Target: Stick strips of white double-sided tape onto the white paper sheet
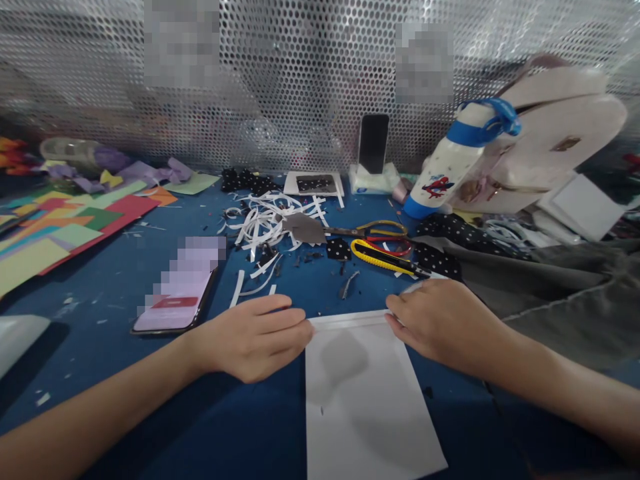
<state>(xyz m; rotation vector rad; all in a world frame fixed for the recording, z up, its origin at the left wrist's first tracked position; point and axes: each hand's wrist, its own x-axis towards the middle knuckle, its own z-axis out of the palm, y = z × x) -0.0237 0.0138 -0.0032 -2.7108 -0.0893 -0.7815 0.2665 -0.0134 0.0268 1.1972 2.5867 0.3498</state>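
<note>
A white sheet of paper (370, 407) lies on the blue table, with a narrow strip along its far edge that looks folded or creased. My left hand (257, 337) is closed at the sheet's far left corner, its fingertips against the edge. At the far right corner my right hand (430, 317) pinches the paper between thumb and fingers. Just beyond the hands lie a yellow box cutter (383, 257) and scissors (385, 230) with yellow and red handles. White paper strips (265, 217) are heaped behind my left hand.
A phone (183, 293) with a lit screen lies left; another phone (373, 143) stands upright at the back. At right are a blue-and-white bottle (453, 160), a pale bag (560, 133) and dark fabric (485, 280). Coloured papers (75, 223) spread at left. Perforated silver sheeting (300, 73) closes the back.
</note>
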